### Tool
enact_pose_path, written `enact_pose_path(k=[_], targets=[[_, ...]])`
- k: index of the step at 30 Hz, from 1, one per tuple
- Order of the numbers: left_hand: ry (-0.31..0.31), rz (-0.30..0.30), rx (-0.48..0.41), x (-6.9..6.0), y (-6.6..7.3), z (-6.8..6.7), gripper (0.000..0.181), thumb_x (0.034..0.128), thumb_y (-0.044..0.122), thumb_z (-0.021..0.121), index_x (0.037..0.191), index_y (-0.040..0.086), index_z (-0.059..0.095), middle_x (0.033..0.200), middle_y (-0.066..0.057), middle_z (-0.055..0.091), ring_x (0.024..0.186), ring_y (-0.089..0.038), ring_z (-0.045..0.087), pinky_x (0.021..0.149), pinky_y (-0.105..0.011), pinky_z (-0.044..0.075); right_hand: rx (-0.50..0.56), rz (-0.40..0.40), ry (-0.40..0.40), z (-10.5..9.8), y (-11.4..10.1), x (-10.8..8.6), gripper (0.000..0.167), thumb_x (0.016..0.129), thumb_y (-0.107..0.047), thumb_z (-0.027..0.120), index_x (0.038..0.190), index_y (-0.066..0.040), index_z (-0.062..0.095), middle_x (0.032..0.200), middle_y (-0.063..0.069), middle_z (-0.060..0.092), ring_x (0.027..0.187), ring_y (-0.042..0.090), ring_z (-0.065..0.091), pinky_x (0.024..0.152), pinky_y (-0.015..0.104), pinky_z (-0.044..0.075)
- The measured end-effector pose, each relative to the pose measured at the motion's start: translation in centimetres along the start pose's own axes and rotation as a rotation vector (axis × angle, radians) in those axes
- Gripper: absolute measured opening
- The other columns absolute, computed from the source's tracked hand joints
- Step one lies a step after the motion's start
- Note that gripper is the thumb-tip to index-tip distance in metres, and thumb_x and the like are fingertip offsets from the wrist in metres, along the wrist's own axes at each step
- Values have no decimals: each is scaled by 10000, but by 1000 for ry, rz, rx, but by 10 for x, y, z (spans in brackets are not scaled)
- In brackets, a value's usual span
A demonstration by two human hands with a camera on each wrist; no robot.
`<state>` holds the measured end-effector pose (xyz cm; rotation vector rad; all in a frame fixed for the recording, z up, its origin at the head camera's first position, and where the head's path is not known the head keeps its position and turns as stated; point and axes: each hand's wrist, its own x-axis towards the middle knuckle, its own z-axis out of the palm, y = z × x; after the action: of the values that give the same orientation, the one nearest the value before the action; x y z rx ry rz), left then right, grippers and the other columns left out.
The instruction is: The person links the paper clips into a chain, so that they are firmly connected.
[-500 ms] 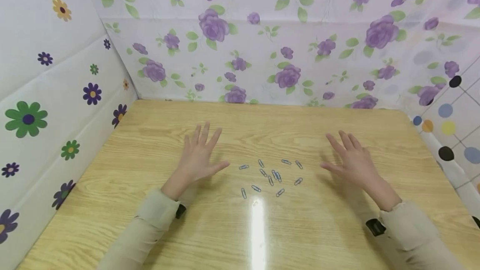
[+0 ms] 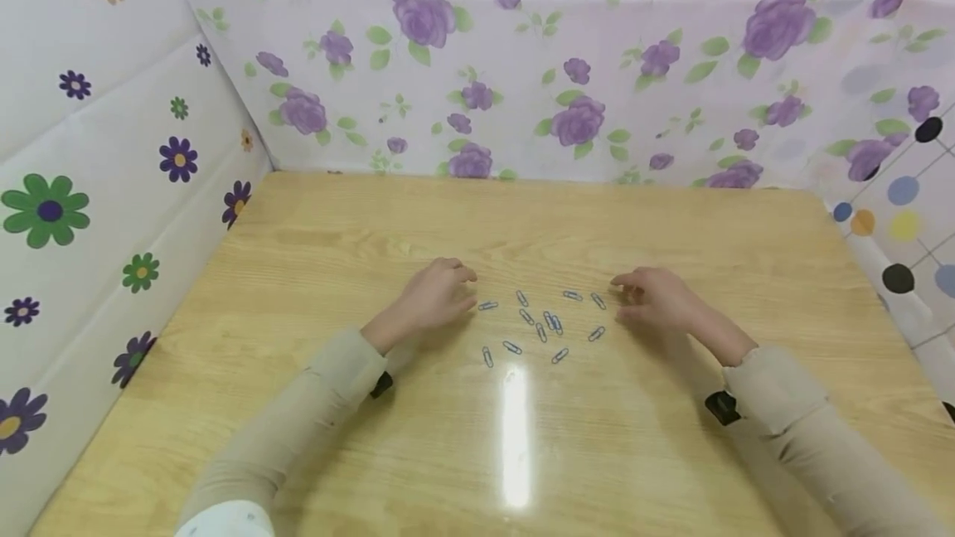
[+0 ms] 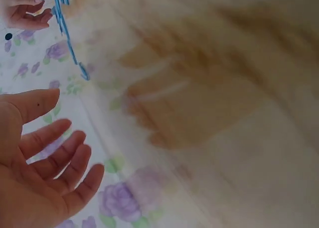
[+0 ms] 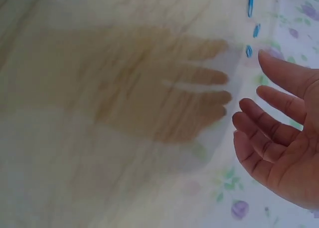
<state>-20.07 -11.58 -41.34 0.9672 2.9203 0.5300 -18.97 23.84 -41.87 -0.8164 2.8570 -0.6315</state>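
Note:
Several blue paper clips (image 2: pixel 540 332) lie scattered on the wooden table (image 2: pixel 418 454), two of them side by side near the middle. In the head view my left hand (image 2: pixel 438 295) is just left of the group, its fingertips close to the leftmost clip. Across from it, my right hand (image 2: pixel 656 298) hovers at the group's right edge. The left wrist view shows the left hand (image 3: pixel 55 163) with loosely bent fingers and nothing in them. Likewise, the right hand (image 4: pixel 284 128) in the right wrist view has relaxed fingers and holds nothing.
A white cloth with purple flowers (image 2: pixel 578 121) hangs behind the table's far edge. On the left stands a sheet with coloured daisies (image 2: pixel 49 210), on the right one with coloured dots (image 2: pixel 899 278). A light glare (image 2: pixel 515 437) shines on the tabletop.
Both hands have moved inward toward the paper clips, and their spread fingers have become gently bent. The head view has tilted slightly downward. The clips keep their arrangement.

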Motion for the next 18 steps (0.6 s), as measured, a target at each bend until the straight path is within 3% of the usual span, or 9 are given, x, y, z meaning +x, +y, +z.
enact_pose_path(k=[4,8,13,18], targets=[[-110,7,-93,10,1,5,290,806,174,681,1042,12,640,985,-101,631,911,-222,566,834,-341,452,62,66,-7,3,-3,9,360,738,-127,748,1027,52,629,867,120,631,801,264,577,717,423,463],[-191,-48,-144,20,4,8,230,807,164,683,981,17,649,917,-68,623,845,-181,562,776,-306,463,131,137,8,6,-5,15,276,741,-145,748,932,26,647,869,116,631,813,252,566,744,415,454],[-234,-108,-176,24,8,10,85,822,115,658,858,39,645,810,-33,595,737,-149,542,669,-253,459,162,208,9,12,-8,20,157,760,-111,726,824,7,645,774,80,599,725,214,508,673,353,419],[-250,-114,-169,23,10,11,67,836,87,635,775,58,637,743,-12,575,669,-134,519,602,-225,433,175,266,-1,14,-13,22,89,770,-86,703,769,-14,651,727,55,591,681,197,486,630,315,395]])
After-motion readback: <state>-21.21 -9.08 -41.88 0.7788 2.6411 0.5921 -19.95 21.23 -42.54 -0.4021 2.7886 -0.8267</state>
